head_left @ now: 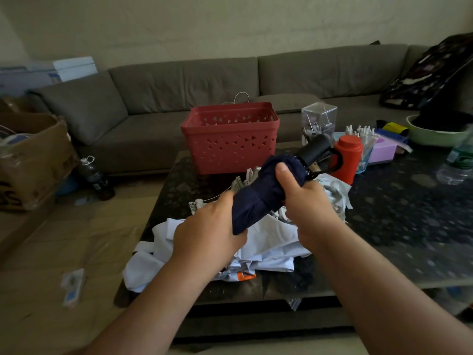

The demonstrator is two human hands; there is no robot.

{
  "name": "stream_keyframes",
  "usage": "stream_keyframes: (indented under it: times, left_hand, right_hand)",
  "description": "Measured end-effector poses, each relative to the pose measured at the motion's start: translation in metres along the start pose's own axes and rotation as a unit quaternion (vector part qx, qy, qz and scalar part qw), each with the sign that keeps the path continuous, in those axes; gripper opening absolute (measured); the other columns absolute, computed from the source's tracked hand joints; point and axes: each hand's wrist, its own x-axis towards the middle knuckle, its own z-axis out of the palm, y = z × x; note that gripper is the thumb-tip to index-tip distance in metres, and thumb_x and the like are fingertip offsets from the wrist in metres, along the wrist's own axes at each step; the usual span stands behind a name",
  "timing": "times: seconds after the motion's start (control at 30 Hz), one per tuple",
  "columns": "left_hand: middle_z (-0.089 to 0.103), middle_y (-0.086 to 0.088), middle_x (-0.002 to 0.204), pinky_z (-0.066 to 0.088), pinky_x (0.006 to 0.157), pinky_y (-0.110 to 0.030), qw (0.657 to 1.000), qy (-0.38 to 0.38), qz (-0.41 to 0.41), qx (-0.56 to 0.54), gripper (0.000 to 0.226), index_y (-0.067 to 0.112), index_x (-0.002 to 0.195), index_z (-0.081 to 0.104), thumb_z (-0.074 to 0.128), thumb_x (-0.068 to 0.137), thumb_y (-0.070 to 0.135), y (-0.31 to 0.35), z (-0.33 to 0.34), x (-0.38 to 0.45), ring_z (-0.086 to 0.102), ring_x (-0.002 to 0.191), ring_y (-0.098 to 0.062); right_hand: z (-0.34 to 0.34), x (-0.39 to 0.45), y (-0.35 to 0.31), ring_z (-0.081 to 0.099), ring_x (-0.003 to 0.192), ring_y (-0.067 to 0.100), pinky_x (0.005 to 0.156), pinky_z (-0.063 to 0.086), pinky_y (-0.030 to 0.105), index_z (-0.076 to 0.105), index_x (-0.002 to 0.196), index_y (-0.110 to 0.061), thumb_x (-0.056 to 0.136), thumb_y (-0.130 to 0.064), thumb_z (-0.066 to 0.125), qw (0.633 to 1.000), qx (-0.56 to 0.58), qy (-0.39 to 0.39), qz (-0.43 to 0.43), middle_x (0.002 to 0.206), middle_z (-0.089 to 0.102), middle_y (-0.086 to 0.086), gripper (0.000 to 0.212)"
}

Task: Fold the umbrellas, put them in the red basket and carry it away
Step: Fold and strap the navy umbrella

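Note:
A collapsed navy blue umbrella (258, 193) with a black handle (315, 149) is held above the dark table, tilted with its handle up to the right. My left hand (208, 226) grips its lower end. My right hand (305, 201) grips its upper part, thumb laid over the fabric. Under my hands lie a white umbrella (268, 242) and a pale patterned one (332, 190), both loosely spread on the table. The red basket (230, 138) stands beyond them at the table's far edge, and it looks empty.
The dark speckled table (409, 221) carries a red bottle (346, 157), a clear box (318, 121), a pink box (384, 149), a green bowl (435, 135) and a plastic bottle (458, 160) on the right. A grey sofa (204, 85) runs behind. A cardboard box (30, 160) stands at left.

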Motion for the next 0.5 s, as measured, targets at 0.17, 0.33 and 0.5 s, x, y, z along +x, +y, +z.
stream_keyframes:
  times: [0.17, 0.33, 0.5]
  left_hand:
    - [0.064, 0.009, 0.098, 0.041, 0.068, -0.032, 0.999, 0.011, -0.003, -0.032, 0.039, 0.03, 0.124, 0.054, 0.071, 0.088, 0.031, 0.0047, -0.0046, 0.0015, 0.054, 0.081, -0.017]
    - [0.065, 0.009, 0.111, 0.041, 0.07, -0.029, 0.998, 0.053, 0.017, -0.035, 0.052, 0.03, 0.134, 0.052, 0.076, 0.089, 0.028, 0.0091, -0.0018, -0.0011, 0.065, 0.095, -0.019]
    - [0.065, 0.01, 0.105, 0.053, 0.073, -0.034, 0.997, 0.038, 0.007, -0.059, 0.048, 0.03, 0.13, 0.052, 0.075, 0.089, 0.025, 0.0093, -0.0008, -0.0008, 0.065, 0.09, -0.017]
  right_hand:
    - [-0.0047, 0.0025, -0.004, 0.074, 0.095, 0.018, 0.076, 0.056, 0.031, 0.067, 0.101, -0.022, 0.097, -0.055, 0.065, 0.999, 0.029, -0.025, 0.017, 0.101, 0.078, 0.001, 0.033]
    - [-0.0036, -0.0008, -0.0061, 0.076, 0.103, 0.016, 0.09, 0.06, 0.04, 0.067, 0.112, -0.03, 0.093, -0.051, 0.071, 0.993, 0.081, -0.078, 0.028, 0.098, 0.081, -0.012, 0.028]
    - [-0.0057, 0.0024, -0.0033, 0.076, 0.099, 0.017, 0.077, 0.056, 0.032, 0.07, 0.112, -0.026, 0.099, -0.045, 0.067, 0.997, 0.041, -0.072, 0.01, 0.106, 0.081, 0.0, 0.023]
